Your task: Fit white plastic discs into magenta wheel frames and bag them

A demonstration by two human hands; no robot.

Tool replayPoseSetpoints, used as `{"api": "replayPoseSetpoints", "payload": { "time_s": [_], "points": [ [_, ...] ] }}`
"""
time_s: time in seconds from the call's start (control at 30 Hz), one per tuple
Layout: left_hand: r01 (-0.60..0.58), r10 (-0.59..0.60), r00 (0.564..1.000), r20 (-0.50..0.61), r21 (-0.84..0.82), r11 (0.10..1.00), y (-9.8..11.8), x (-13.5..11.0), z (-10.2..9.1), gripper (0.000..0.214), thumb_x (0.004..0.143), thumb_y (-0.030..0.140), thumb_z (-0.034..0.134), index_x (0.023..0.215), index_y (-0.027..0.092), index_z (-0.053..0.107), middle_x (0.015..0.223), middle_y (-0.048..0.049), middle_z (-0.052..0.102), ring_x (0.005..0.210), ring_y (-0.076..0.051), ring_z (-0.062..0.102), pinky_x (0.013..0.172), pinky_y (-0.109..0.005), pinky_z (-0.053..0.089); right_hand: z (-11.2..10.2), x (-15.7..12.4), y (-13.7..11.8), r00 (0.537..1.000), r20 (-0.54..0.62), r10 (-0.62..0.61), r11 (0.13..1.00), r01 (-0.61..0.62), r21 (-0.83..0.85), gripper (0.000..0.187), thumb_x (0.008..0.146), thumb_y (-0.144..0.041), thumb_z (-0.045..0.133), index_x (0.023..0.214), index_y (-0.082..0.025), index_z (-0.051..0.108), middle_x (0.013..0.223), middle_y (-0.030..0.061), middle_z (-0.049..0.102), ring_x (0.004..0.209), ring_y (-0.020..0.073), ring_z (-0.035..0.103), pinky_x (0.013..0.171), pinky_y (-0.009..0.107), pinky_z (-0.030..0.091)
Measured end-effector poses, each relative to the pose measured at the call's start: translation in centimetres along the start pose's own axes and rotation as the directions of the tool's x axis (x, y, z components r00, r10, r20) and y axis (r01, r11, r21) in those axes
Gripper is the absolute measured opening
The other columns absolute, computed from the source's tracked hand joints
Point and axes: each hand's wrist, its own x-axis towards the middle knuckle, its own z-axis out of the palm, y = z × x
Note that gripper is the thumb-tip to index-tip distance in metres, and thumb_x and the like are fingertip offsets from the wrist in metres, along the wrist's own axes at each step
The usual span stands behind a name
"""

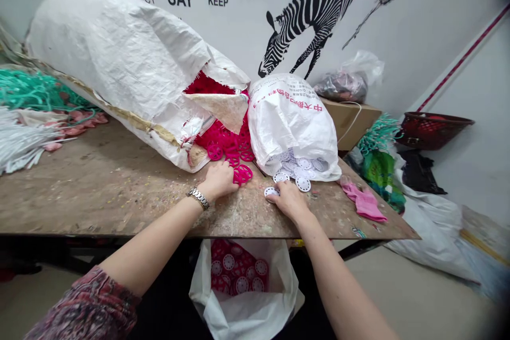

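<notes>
My left hand [218,180], with a metal watch on the wrist, rests on the wooden table [119,191] and its fingers close on a pink round disc [242,174] at the mouth of a big white sack [119,64] spilling pink discs. My right hand [289,199] lies beside it, fingers pinching a white round disc [271,191] next to a smaller white sack [290,117] that spills white discs [298,167].
A white bag [243,287] with joined pink-and-white discs hangs open below the table's front edge. Green cords [35,93] and white strips [19,143] lie at the left. A pink cloth [364,202], a cardboard box [350,122] and a red basket [432,127] are at the right.
</notes>
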Motion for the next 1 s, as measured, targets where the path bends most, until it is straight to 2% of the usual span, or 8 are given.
{"api": "replayPoseSetpoints", "payload": {
  "time_s": [0.4, 0.6, 0.73, 0.77, 0.8, 0.87, 0.93, 1.0],
  "points": [
    [-0.069, 0.068, 0.997, 0.022, 0.015, 0.998, -2.7, 0.0, -1.3, 0.027, 0.077, 0.022, 0.062, 0.099, 0.007, 0.069, 0.103, -0.0219, 0.062, 0.105, -0.035, 0.057, 0.087, -0.044, 0.046, -0.4, -0.2, -0.1, 0.999, -0.006, 0.045, 0.994, -0.044, 0.102, 0.044, 0.082, -0.040, 0.068, 0.118, -0.016, 0.062, 0.120, 0.0145, 0.067, 0.107, 0.0294, 0.064, 0.081, 0.033, 0.044],
    [0.021, -0.018, 1.000, 0.017, -0.142, 0.990, -4.9, -0.9, -2.5, 0.036, 0.078, 0.033, 0.063, 0.102, 0.007, 0.066, 0.110, -0.0215, 0.061, 0.109, -0.037, 0.057, 0.090, -0.043, 0.046, 0.2, 0.0, 1.1, 1.000, 0.005, 0.003, 0.981, -0.003, 0.192, 0.035, 0.084, -0.024, 0.063, 0.117, -0.014, 0.066, 0.117, 0.0137, 0.070, 0.110, 0.0260, 0.064, 0.087, 0.029, 0.042],
    [0.055, -0.009, 0.993, 0.117, -0.396, 0.917, -5.8, -2.3, -3.0, 0.041, 0.085, 0.048, 0.056, 0.102, 0.012, 0.066, 0.094, -0.0101, 0.067, 0.089, -0.025, 0.065, 0.078, -0.033, 0.052, 0.0, -0.1, 1.8, 1.000, -0.008, -0.010, 0.960, 0.012, 0.279, 0.033, 0.084, -0.017, 0.059, 0.116, -0.015, 0.066, 0.116, 0.0123, 0.071, 0.108, 0.0245, 0.065, 0.090, 0.030, 0.042],
    [0.094, 0.004, 0.985, 0.170, -0.562, 0.822, -5.8, -2.8, -2.9, 0.042, 0.086, 0.050, 0.054, 0.103, 0.013, 0.065, 0.091, -0.0080, 0.067, 0.083, -0.021, 0.065, 0.074, -0.031, 0.053, -0.1, -0.2, 1.9, 1.000, -0.015, -0.009, 0.954, 0.013, 0.300, 0.031, 0.084, -0.018, 0.059, 0.113, -0.016, 0.067, 0.112, 0.0118, 0.072, 0.104, 0.0244, 0.065, 0.088, 0.031, 0.042],
    [0.159, 0.021, 0.974, 0.227, -0.741, 0.652, -5.6, -3.5, -2.8, 0.041, 0.087, 0.050, 0.054, 0.104, 0.014, 0.064, 0.089, -0.0069, 0.067, 0.079, -0.019, 0.065, 0.072, -0.030, 0.054, -0.2, -0.4, 1.9, 1.000, -0.022, -0.009, 0.950, 0.016, 0.312, 0.027, 0.084, -0.019, 0.058, 0.110, -0.017, 0.068, 0.108, 0.0106, 0.073, 0.101, 0.0239, 0.066, 0.086, 0.031, 0.043],
    [0.322, 0.073, 0.941, 0.331, -0.939, 0.119, -4.8, -4.9, -2.2, 0.036, 0.085, 0.045, 0.059, 0.104, 0.014, 0.061, 0.089, -0.0068, 0.066, 0.075, -0.015, 0.064, 0.073, -0.030, 0.054, -0.4, -0.7, 1.8, 0.998, -0.064, -0.011, 0.922, 0.035, 0.387, 0.018, 0.086, -0.026, 0.057, 0.098, -0.019, 0.068, 0.095, 0.0069, 0.073, 0.089, 0.0221, 0.066, 0.078, 0.030, 0.044],
    [0.403, 0.109, 0.915, 0.388, -0.870, -0.284, -3.6, -6.3, -1.7, 0.028, 0.084, 0.038, 0.062, 0.099, 0.015, 0.061, 0.085, -0.0067, 0.066, 0.073, -0.014, 0.064, 0.073, -0.029, 0.054, -0.6, -1.2, 1.3, 0.991, -0.134, -0.024, 0.807, 0.099, 0.583, 0.020, 0.086, -0.038, 0.057, 0.084, -0.020, 0.064, 0.078, 0.0026, 0.069, 0.076, 0.0196, 0.063, 0.069, 0.029, 0.044],
    [0.430, 0.128, 0.896, 0.425, -0.761, -0.485, -2.1, -7.5, -1.2, 0.025, 0.086, 0.036, 0.060, 0.097, 0.014, 0.062, 0.083, -0.0070, 0.066, 0.072, -0.014, 0.064, 0.070, -0.027, 0.053, -0.9, -1.9, 0.4, 0.983, -0.179, -0.038, 0.579, 0.168, 0.798, 0.027, 0.083, -0.046, 0.059, 0.076, -0.020, 0.061, 0.070, 0.0002, 0.064, 0.069, 0.0176, 0.059, 0.064, 0.028, 0.044]
  ]
}}
